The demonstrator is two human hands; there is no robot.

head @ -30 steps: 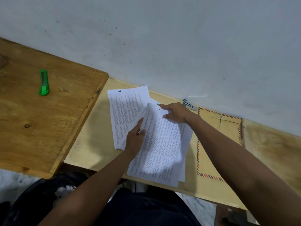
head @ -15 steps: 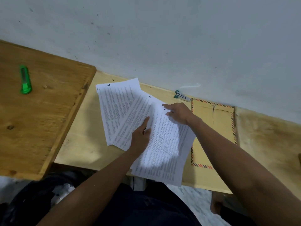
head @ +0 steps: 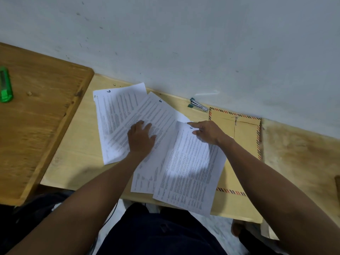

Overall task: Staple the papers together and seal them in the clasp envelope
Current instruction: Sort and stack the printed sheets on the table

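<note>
Several printed white papers lie fanned out on the pale wooden table. The leftmost sheet is marked 6, the middle sheet is marked 5, and the nearest sheet hangs over the front edge. My left hand rests flat on the middle sheet with fingers spread. My right hand pinches the top corner of the nearest sheet. A brown clasp envelope with a striped border lies to the right, partly under the papers. A small silver and green stapler sits by the wall.
A darker wooden desk adjoins on the left, with a green utility knife on it. A white wall runs along the back of the table. My dark-clothed lap is below the front edge.
My left hand has slid up and left, now lying flat on the middle sheet. The papers are fanned out wider. My right hand still holds the nearest sheet's corner.
</note>
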